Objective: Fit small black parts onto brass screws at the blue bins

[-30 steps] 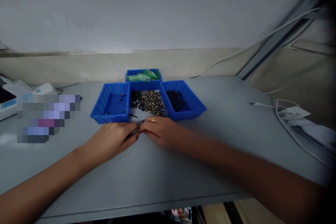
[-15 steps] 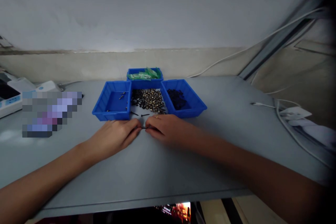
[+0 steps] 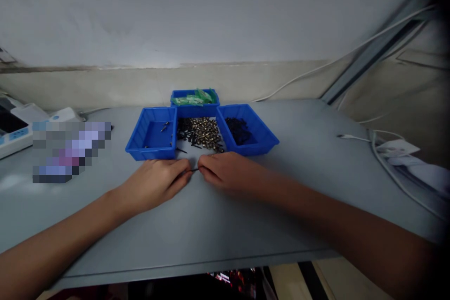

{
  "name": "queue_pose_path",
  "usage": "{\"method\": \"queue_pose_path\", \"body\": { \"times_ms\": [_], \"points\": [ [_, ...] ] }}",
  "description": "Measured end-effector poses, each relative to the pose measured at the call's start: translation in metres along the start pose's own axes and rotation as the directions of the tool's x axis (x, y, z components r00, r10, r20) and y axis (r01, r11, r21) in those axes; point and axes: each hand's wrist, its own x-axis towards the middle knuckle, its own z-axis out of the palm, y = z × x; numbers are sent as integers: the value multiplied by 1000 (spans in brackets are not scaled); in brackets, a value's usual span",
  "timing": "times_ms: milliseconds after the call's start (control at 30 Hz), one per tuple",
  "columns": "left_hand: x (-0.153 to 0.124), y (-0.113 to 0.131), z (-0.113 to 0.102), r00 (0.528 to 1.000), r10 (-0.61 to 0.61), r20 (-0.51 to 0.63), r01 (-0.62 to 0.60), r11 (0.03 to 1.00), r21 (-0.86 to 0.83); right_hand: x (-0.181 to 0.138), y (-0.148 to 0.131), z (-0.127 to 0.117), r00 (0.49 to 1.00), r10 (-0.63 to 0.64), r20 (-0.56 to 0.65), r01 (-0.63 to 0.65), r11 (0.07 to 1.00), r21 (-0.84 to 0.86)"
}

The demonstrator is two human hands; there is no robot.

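My left hand [image 3: 158,180] and my right hand [image 3: 230,173] face each other low over the grey table, fingertips pinched. A thin dark screw [image 3: 195,169] spans the small gap between them, gripped from both sides; its ends are hidden in the fingers. Just beyond lies a heap of mixed brass-coloured and black screws [image 3: 207,133], with one loose dark screw [image 3: 181,151] at its near edge. Left of the heap, a blue bin [image 3: 149,155] holds a few brass-coloured screws. In the right blue bin [image 3: 258,149] is a mass of black screws [image 3: 238,130].
Behind the heap stands a third blue bin [image 3: 195,111] with green plastic packaging [image 3: 197,97]. A blurred-out object [image 3: 72,152] and a white power strip [image 3: 16,136] are at the left. White cables [image 3: 390,173] lie at the right. The table's front edge [image 3: 197,269] runs below my forearms.
The gap between my fingertips has widened slightly, with the right hand a little further right. A loose dark screw just beyond the hands no longer shows. The view has shifted slightly.
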Motion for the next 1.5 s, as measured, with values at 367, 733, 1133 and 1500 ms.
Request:
{"method": "queue_pose_path", "body": {
  "times_ms": [367,733,1133,1500],
  "points": [
    [1,-2,1,999,-7,-39,10,998,65,0,2,1,997,65,-33,-63,997,46],
    [1,1,-1,1000,-6,-19,6,999,33,0,1,-1,1000,27,-13,-27,999,16],
    [1,-2,3,998,-9,-55,16,992,123,-1,1,-1,996,76,-36,-74,995,64],
    [1,0,0,998,-2,-57,3,1000,28,0,1,0,1000,5,-3,-5,998,-67]
  ]
}}
